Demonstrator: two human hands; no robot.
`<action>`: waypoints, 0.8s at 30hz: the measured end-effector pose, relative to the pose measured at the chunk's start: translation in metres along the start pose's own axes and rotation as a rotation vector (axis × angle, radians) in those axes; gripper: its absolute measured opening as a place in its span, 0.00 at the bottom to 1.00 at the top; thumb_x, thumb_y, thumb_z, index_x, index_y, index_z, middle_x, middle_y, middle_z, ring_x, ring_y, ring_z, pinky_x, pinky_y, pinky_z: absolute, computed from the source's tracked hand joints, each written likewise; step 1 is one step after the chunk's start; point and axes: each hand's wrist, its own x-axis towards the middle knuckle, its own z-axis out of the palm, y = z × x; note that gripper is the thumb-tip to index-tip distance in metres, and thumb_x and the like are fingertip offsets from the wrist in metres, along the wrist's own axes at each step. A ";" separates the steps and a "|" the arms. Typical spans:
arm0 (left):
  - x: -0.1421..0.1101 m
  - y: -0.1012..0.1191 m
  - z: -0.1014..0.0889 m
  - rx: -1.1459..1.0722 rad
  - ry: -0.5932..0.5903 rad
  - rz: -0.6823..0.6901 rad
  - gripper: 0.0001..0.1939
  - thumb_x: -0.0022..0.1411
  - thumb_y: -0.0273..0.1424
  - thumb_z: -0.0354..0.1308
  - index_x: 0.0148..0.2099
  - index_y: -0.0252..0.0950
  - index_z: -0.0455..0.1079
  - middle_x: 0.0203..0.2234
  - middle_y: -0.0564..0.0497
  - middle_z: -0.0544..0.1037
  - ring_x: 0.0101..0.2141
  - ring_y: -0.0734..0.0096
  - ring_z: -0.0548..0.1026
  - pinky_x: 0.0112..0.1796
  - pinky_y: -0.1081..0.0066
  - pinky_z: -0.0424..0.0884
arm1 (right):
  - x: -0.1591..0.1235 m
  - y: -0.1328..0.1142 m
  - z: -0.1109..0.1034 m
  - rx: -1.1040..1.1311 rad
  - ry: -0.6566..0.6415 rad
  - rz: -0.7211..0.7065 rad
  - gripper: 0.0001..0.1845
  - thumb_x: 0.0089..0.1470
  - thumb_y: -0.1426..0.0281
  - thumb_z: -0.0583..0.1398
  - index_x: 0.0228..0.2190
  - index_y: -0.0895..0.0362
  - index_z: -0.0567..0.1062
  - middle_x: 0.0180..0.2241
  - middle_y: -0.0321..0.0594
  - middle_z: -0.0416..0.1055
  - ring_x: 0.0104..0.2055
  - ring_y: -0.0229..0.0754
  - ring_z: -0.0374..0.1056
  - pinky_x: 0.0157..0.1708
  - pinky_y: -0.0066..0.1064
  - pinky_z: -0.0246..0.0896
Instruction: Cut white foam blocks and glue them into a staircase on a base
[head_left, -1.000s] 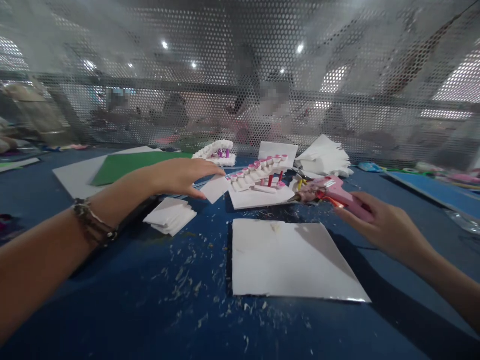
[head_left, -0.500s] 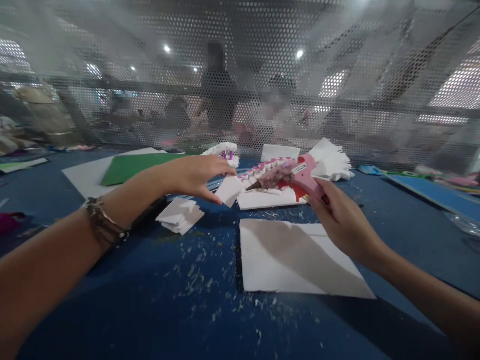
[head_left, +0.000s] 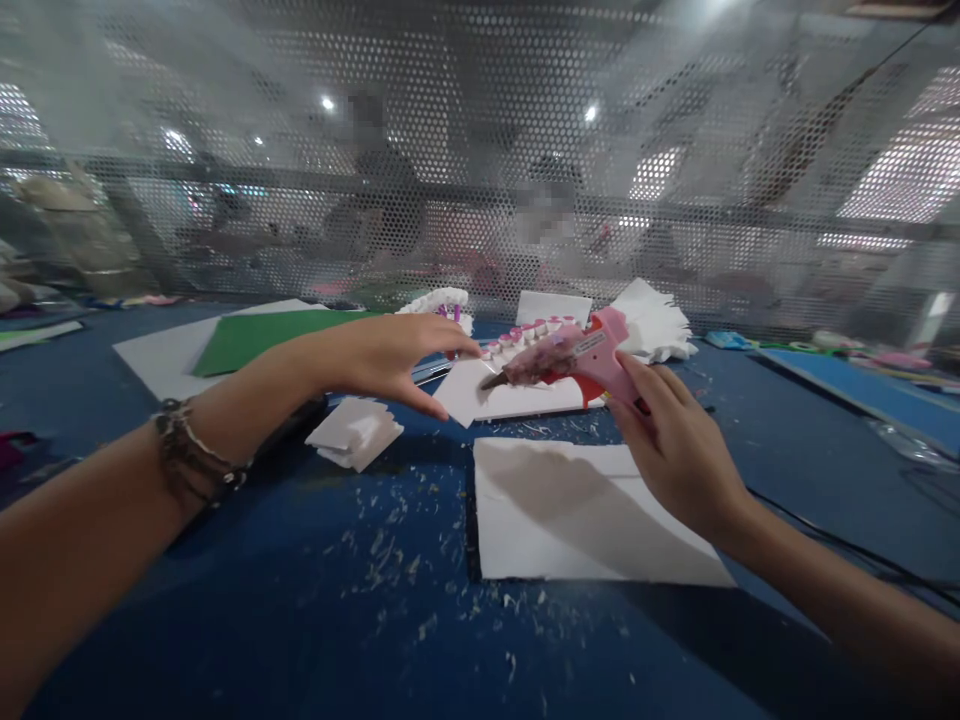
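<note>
My left hand [head_left: 397,358] grips a small white foam square [head_left: 459,395] by its edges, between thumb and fingers. In my right hand [head_left: 675,440] is a pink glue gun [head_left: 600,350], its nozzle pointing left with the tip at the square's face. Behind the gun, partly hidden by it, a white stepped model with pink round pieces [head_left: 536,330] stands on a white base [head_left: 540,402]. A stack of small white squares [head_left: 356,435] lies on the blue table below my left hand. Nearer me lies a larger white sheet [head_left: 577,520].
A green sheet [head_left: 262,335] lies over a white board at the left. At the back stand a white model with purple posts [head_left: 439,300] and crumpled white paper [head_left: 652,320]. White scraps litter the table's middle. A black cord [head_left: 840,540] runs at the right, below a blue board [head_left: 855,385].
My right hand has brought the glue gun leftward from beside the stepped model to the square. My left hand still holds the square, which has shifted slightly right and lower.
</note>
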 end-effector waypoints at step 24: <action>-0.001 -0.016 0.003 0.241 0.054 -0.040 0.27 0.54 0.39 0.56 0.54 0.33 0.58 0.52 0.43 0.64 0.52 0.60 0.60 0.49 0.66 0.56 | -0.001 0.009 -0.004 -0.005 0.041 -0.017 0.18 0.54 0.68 0.49 0.47 0.58 0.64 0.38 0.48 0.68 0.37 0.46 0.66 0.32 0.36 0.62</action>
